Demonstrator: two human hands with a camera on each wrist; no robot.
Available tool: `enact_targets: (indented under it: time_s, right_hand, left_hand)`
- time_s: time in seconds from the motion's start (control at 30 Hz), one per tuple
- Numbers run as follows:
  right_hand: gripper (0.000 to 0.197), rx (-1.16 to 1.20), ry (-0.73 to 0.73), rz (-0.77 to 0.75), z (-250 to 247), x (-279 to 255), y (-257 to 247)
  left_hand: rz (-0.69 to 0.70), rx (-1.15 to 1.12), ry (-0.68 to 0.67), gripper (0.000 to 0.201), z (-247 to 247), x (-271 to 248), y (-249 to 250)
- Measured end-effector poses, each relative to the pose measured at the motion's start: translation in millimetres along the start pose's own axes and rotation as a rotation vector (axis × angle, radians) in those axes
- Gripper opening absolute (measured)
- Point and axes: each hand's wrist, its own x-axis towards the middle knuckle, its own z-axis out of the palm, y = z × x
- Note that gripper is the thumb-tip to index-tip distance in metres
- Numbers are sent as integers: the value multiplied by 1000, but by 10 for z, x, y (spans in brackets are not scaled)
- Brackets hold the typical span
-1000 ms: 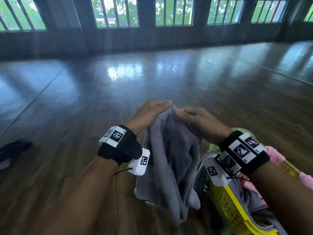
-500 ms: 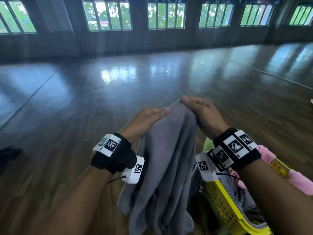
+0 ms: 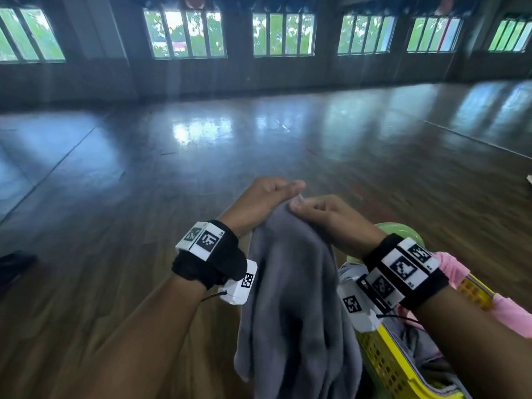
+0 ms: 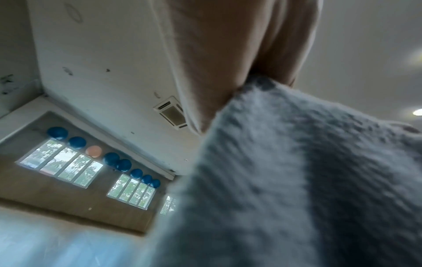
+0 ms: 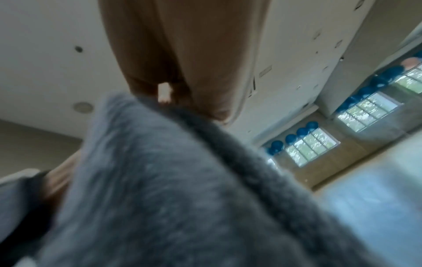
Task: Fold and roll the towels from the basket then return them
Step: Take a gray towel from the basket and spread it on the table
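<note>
A grey towel [image 3: 290, 300] hangs in folds from both hands above the wooden floor. My left hand [image 3: 259, 203] grips its top edge on the left, and my right hand [image 3: 325, 214] pinches the same edge right beside it, fingertips almost touching. The wrist views show the fuzzy grey towel [image 4: 297, 180] [image 5: 171, 180] running up into the curled fingers [image 4: 217, 54] [image 5: 182, 54]. The yellow basket [image 3: 383, 367] sits at the lower right, partly under my right forearm, with grey and pink cloth inside.
A pink towel [image 3: 509, 309] drapes over the basket's far rim, and a green rounded object [image 3: 403, 234] shows behind my right wrist. A dark object [image 3: 14, 266] lies on the floor at far left. Bare wooden floor [image 3: 201, 168] stretches ahead to windowed walls.
My hands have come closer together at the towel's top edge, and the right hand has dropped slightly. The towel hangs bunched narrower than before.
</note>
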Motion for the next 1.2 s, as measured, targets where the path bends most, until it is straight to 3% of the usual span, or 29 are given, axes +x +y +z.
enact_targets:
  time_s: [0.07,0.17,0.23,0.3,0.4,0.47,0.5,0.6,0.63,0.8,0.93,1.0,1.1,1.13,1.2]
  right_hand:
    - [64,56,85,-78,-136,-6,-56]
    - [67,259,240,-61,-265,-17,-101]
    - [45,66,135,3,-155,-79,-63]
    - [39,-94,26,22,-94,-150,-67]
    - [57,97,195,-87,-292,-111,-121]
    - [57,268,316,-83,-369,-86,-124]
    - [52,250,307,-64,-341,-92,-94]
    - [37,-63,29,14,-56,-184,-11]
    - [34,-77,8,2,-37,-196,-23]
    - [25,329,239,-103,-239,-194,-222]
    - [29,-75,27,-23,7,-252,-107]
    - [33,-45,141,-80,-114,-186,-94]
    - [40,283,318,-105,-258,-156,-109]
    - [45,253,285,-68,-220,-183,-74]
    - [49,56,68,23,-24,-274,-7]
  left_hand:
    - [-30,44,-38,49,38,-17,-13]
    - [-38,57,-23,54,7,7,-32]
    - [-15,7,9,43,-2,37,44]
    - [-8,18,-20,48,-1,80,93]
    - [-27,70,-75,60,-14,17,51]
    - [-35,57,-46,59,-48,-15,7]
    - [-34,36,-15,56,-55,-23,21]
    - [-7,2,30,37,-21,-3,120]
    - [-8,-2,11,33,8,-10,139]
    - [-26,-39,10,47,0,-99,49]
    - [-5,-86,44,48,21,-32,118]
    - [-31,-82,-29,42,73,-50,162]
    - [-67,-105,-71,43,98,-74,155]
    - [-67,-142,-45,43,97,-63,158]
    - [-39,-179,-2,40,76,-40,172]
